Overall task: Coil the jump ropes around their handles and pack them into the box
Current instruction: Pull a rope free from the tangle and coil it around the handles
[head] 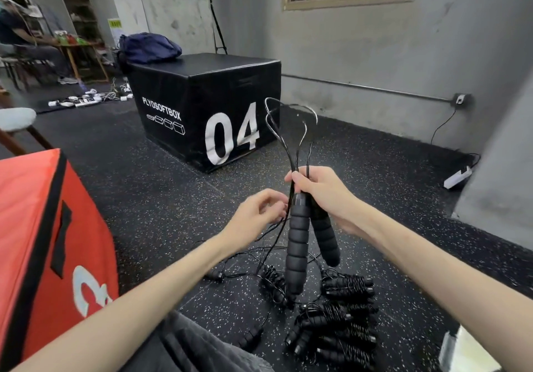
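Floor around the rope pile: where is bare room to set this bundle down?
Bare floor lies between the red box and the black box. Crowded below the hands: coiled ropes and loose cord.

Bare floor (pixel 161 198) lies open between the red box (pixel 43 227) at the left and the black box (pixel 207 106) ahead, giving passage forward. Below the hands, coiled ropes (pixel 340 322) and loose cord (pixel 245 270) clutter the floor. To the right, a grey wall (pixel 501 175) stands close, with a power strip (pixel 458 177) at its foot.
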